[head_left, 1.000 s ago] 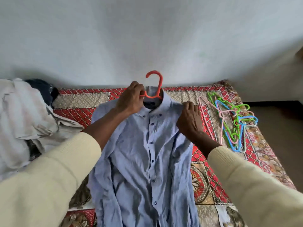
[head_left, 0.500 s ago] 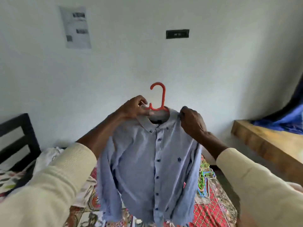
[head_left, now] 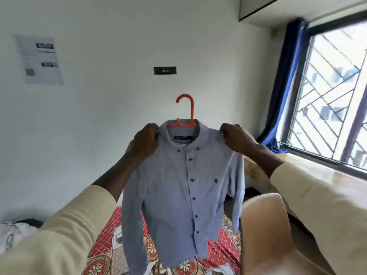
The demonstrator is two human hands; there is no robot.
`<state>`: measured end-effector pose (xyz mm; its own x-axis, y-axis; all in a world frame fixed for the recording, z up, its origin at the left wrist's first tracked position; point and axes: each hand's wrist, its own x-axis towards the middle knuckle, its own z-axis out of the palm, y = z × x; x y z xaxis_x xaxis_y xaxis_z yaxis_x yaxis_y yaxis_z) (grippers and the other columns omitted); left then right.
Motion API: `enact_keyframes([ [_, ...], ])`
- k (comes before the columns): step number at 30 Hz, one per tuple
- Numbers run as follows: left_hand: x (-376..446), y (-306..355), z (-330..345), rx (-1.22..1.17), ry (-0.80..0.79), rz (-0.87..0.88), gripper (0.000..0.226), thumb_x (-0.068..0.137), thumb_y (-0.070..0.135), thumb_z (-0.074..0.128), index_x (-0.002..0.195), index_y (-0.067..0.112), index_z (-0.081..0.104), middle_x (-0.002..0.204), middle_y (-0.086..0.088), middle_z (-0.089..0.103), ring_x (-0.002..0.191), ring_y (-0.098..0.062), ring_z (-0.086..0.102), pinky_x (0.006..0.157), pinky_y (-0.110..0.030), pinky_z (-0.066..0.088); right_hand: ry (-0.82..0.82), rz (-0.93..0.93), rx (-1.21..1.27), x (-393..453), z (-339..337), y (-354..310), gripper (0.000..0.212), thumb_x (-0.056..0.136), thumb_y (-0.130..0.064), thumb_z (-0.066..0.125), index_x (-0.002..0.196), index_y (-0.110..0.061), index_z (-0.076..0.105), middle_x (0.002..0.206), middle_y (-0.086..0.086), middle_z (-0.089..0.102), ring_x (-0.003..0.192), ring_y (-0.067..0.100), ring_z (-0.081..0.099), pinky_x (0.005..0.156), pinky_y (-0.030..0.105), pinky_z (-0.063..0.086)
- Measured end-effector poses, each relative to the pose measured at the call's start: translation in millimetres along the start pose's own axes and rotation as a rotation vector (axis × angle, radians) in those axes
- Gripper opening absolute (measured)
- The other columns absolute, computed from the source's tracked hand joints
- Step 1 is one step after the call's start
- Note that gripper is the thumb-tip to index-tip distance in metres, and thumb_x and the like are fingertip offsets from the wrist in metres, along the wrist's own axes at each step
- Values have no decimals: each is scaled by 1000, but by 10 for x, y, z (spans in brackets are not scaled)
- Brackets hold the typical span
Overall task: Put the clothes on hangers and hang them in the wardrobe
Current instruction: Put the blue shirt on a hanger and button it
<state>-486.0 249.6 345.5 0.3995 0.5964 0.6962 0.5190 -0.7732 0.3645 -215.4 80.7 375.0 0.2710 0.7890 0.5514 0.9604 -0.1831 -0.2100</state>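
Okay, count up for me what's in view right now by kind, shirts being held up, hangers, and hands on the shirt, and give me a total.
Shirts held up: 1, the light blue shirt
Hangers: 1, the orange hanger inside its collar
Hands gripping the shirt's shoulders: 2, the left hand and the right hand
Total: 4

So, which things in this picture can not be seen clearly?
- Orange hanger, head view: its arms are hidden inside the blue shirt.
- Wall plaque: text too small.
- Wall paper: print blurred.
- Wardrobe: not in view.
- Clothes pile: cut off by the left edge.
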Motion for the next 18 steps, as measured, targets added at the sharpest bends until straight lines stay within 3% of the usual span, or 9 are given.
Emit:
enact_keyframes([
  [3,-141,179,-43,-3,-38,38,21,99,14,40,115,10,53,113,-14,65,104,-37,61,79,-36,41,23,89,43,-366,-206,-115,16,79,0,53,84,-16,56,72,2,61,69,28,57,52,26,37],
  [7,-352,413,-113,89,-37,139,20,102,13,38,116,5,50,111,-16,63,101,-36,61,73,-32,33,-174,120,-48,-832,-396,-262,23,89,-11,64,107,3,65,86,11,62,83,22,56,71,24,36],
  [9,-417,535,-93,48,-53,214,22,101,12,40,119,3,49,112,-17,62,101,-38,61,73,-34,32,-218,173,-75,-1093,-520,-322,22,94,-13,61,96,8,69,83,11,57,82,22,52,69,22,34],
  [11,-487,722,-65,-20,-106,266,25,100,10,42,122,2,50,117,-19,60,105,-40,60,77,-39,38,-117,244,-105,-1329,-660,-297,20,88,-10,67,83,9,71,82,19,63,82,28,59,74,27,43],
  [14,-640,1098,-24,-85,-172,298,24,101,11,41,121,2,51,120,-19,58,108,-40,57,78,-39,35,-112,391,-255,-1781,-933,-238,42,73,-38,71,71,3,64,73,15,60,77,28,58,71,38,46],
  [16,-729,1369,26,-149,-183,309,22,101,13,41,118,2,51,117,-20,60,107,-41,58,79,-41,38,-113,444,-201,-2101,-1160,-231,47,75,-52,65,78,-6,60,72,4,55,69,20,50,66,39,45],
  [18,-837,1672,100,-230,-213,342,21,100,11,41,116,1,51,114,-22,61,106,-43,59,82,-43,41,-173,519,-200,-2416,-1421,-246,38,92,-40,61,98,-3,62,91,12,63,78,20,52,66,32,39],
])
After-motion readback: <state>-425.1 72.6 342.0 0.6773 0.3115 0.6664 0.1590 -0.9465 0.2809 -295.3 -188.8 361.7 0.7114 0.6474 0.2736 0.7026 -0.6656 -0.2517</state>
